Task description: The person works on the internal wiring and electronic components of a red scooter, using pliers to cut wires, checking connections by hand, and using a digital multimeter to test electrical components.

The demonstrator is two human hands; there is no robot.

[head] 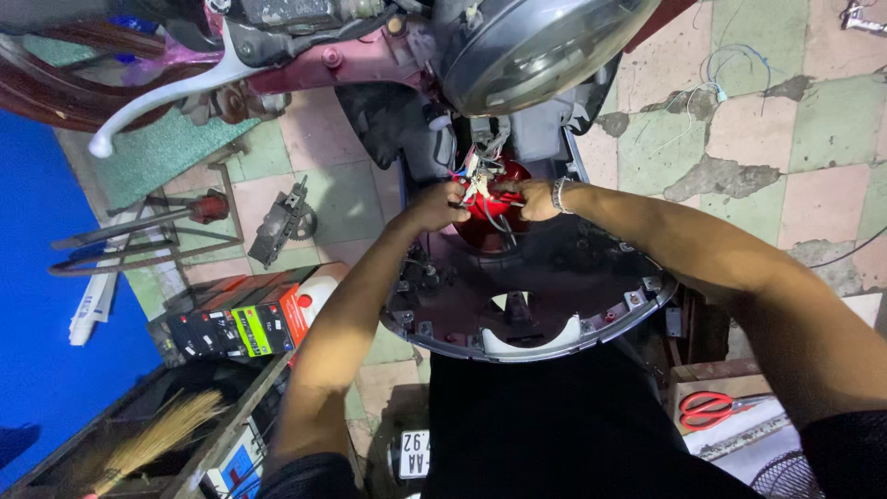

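Wire bundle point(482, 171) pinched by fingers of left hand point(434, 205) and right hand point(531, 198) — cracked checkered floor tiles point(739, 139), blue wall point(37, 305).

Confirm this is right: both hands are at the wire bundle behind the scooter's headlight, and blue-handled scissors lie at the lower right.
Not quite. The head view shows the scissors have red handles, not blue. The rest holds: left hand and right hand are at the wire bundle.
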